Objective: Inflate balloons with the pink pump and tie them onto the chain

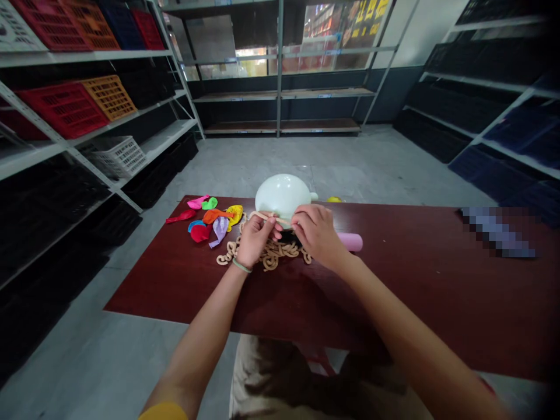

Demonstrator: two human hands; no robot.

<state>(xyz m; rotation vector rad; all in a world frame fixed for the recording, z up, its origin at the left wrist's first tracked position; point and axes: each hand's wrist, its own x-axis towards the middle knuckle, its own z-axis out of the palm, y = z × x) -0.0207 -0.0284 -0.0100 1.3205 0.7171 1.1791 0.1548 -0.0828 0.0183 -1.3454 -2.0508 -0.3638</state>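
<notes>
My left hand (259, 236) and my right hand (318, 234) are close together above the table, fingers pinched. Between them stretches a thin beige strand (283, 221), gripped at both ends. Under and around the hands lies a loose heap of curled beige strands (271, 258). Just behind the hands sits a glossy pale rounded thing (283, 192) with a short stub on its right, like an inflated balloon. A pink cylinder (351, 242) pokes out beside my right hand, its other end hidden. Something black (289, 238) shows partly beneath the fingers.
Several uninflated balloons (214, 217) in mixed colours lie on the dark red table (175, 280) to the left. A blurred bluish item (499, 232) rests at the right. A bit of yellow (334, 199) shows at the far edge. Shelves with crates (65, 108) stand beyond.
</notes>
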